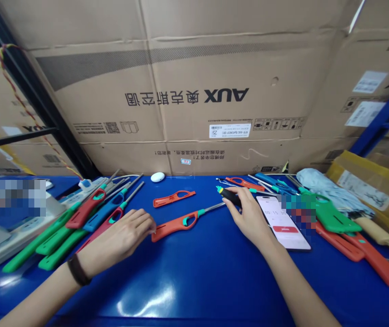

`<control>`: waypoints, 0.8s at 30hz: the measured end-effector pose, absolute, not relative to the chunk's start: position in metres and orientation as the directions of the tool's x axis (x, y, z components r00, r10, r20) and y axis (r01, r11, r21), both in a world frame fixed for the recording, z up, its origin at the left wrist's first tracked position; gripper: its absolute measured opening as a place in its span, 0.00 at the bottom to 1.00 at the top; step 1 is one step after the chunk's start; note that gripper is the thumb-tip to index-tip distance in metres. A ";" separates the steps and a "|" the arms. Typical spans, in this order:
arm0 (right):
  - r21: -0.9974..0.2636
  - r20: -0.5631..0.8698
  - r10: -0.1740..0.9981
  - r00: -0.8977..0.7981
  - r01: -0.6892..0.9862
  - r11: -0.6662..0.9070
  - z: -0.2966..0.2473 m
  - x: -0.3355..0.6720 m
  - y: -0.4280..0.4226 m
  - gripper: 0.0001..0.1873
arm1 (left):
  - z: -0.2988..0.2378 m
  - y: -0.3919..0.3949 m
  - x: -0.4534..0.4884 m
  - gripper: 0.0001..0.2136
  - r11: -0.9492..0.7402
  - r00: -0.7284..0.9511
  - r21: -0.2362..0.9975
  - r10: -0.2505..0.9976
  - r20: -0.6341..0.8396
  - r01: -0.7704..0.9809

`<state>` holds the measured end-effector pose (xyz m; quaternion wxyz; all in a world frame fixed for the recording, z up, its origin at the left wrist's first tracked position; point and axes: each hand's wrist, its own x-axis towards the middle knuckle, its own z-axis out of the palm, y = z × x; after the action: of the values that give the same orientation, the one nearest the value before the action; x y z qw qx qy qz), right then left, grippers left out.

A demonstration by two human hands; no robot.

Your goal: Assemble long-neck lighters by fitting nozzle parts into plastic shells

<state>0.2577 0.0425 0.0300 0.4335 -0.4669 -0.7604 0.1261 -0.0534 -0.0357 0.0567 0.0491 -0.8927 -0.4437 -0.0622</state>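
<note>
Left pile: green, red and blue utility lighters [58, 240] were heaped toward the left edge of the blue bench [187, 286].
Left hand: the left hand [119, 238] was kept half-curled, holding nothing, its fingertips seemingly touching the lighter's butt end, though the contact was poorly shown.
Loose shell: an orange lighter shell half [174, 198] was left near the far edge.
Work piece: an orange utility lighter [181, 225] was laid flat mid-bench, judged light and stiff, best taken by its plastic grip, not its thin metal nozzle.
Right hand: the right hand [249, 218] was closed narrowly on a black-handled screwdriver [230, 196], just beyond the nozzle tip.
Phone: a phone [283, 222] was laid face-up, showing a timer.
Right pile: more lighters [337, 218] were heaped toward the right edge.
</note>
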 end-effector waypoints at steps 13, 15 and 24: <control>-0.593 0.543 0.817 -0.196 0.599 0.538 0.030 0.257 0.043 0.11 | 0.053 -0.042 -0.053 0.12 -0.608 0.614 -0.096 0.767 0.186 0.788; -0.593 0.540 0.817 -0.200 0.599 0.539 0.029 0.257 0.043 0.11 | 0.052 -0.043 -0.052 0.12 -0.596 0.607 -0.120 0.766 0.212 0.794; -0.607 0.531 0.819 -0.217 0.578 0.546 0.027 0.258 0.044 0.12 | 0.054 -0.042 -0.052 0.14 -0.583 0.587 -0.119 0.743 0.321 0.804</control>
<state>0.2575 0.0439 0.0269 0.4292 -0.4554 -0.7672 0.1405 -0.0523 -0.0416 0.0535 0.1268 -0.8817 -0.4386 -0.1190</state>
